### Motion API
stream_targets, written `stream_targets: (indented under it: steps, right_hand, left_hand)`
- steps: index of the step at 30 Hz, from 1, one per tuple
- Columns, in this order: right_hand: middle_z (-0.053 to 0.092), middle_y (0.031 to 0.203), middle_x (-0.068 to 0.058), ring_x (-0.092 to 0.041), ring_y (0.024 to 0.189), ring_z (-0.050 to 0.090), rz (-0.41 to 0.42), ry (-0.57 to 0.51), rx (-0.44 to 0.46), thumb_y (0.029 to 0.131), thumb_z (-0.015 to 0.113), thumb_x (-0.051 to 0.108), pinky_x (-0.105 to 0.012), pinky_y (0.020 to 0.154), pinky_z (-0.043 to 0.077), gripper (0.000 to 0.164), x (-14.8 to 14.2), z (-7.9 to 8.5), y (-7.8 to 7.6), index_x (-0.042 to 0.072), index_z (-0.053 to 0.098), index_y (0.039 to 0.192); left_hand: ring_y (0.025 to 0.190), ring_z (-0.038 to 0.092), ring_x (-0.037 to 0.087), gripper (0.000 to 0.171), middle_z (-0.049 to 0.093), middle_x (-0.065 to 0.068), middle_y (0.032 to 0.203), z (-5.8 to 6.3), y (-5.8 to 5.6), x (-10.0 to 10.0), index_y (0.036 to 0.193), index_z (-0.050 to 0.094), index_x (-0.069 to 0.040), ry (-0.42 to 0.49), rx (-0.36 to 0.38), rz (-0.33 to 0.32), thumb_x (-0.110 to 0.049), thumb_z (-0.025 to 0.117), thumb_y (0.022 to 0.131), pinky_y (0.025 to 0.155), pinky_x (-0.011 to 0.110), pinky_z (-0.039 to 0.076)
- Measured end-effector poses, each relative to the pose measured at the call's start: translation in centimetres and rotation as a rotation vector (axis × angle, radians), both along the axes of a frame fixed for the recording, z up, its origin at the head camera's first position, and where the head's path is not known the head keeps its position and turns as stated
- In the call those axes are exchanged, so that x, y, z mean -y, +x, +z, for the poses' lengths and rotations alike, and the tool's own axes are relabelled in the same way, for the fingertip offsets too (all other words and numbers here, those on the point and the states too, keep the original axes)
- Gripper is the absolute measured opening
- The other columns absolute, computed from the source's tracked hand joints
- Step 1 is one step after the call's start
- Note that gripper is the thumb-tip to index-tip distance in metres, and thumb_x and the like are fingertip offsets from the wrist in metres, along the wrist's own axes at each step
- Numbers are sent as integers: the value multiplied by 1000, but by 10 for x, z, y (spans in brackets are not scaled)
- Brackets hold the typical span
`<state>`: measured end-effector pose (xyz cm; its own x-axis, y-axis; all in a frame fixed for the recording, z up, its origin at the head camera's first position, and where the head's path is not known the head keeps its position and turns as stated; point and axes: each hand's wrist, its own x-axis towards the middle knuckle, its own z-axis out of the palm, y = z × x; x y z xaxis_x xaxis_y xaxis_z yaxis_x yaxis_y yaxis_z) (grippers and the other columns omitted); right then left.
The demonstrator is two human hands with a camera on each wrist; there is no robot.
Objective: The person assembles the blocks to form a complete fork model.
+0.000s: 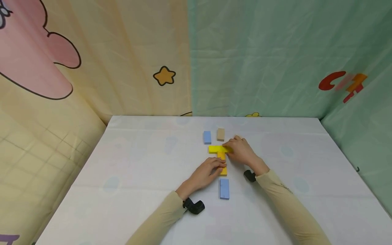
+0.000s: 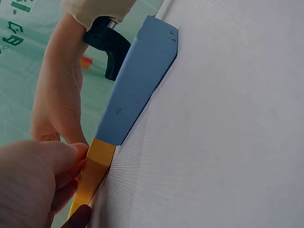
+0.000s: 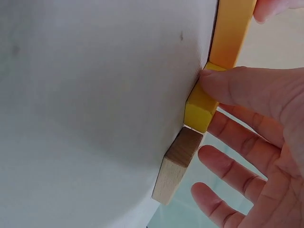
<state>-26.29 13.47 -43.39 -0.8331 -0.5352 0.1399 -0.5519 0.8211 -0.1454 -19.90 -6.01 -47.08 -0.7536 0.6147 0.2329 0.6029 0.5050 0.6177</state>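
A flat yellow block [image 1: 214, 149] lies crosswise on the table, and an orange block [image 1: 223, 172] runs toward me from its middle, so the two form a T. My right hand [image 1: 243, 152] pinches the right end of the yellow block; in the right wrist view its thumb [image 3: 237, 85] presses the near side. My left hand [image 1: 206, 173] holds the orange block between thumb and fingers, covering part of it. Nearer to me, a blue block [image 1: 224, 189] lies in line with the orange one.
Beyond the yellow block lie a smaller blue block [image 1: 207, 137] and a plain wooden block [image 1: 220, 134], side by side with a gap. A white cloth covers the table [image 1: 137, 170]. Printed curtains [image 1: 260, 61] hang behind and at both sides.
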Motion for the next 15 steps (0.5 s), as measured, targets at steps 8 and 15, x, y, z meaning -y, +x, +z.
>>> stream_targets:
  steps: [8, 15]
  right_hand:
    - [68, 103, -7, -25, 93, 51, 14, -39, 30, 81, 75, 11, -44, 74, 42, 32, -3, -2, -1, 6, 71, 112]
    - [63, 114, -14, -33, 108, 52, 57, -139, 64, 82, 73, 9, -51, 92, 41, 35, -12, 4, 2, 2, 67, 115]
  left_hand:
    - [123, 43, 12, 25, 56, -2, 128, -4, -1, -1, 119, 65, -9, 35, 11, 25, -17, 56, 97, 104, 25, 30]
    - [125, 43, 12, 26, 56, -3, 129, -4, -2, 0, 120, 66, -9, 48, 21, 31, -17, 58, 96, 104, 25, 29]
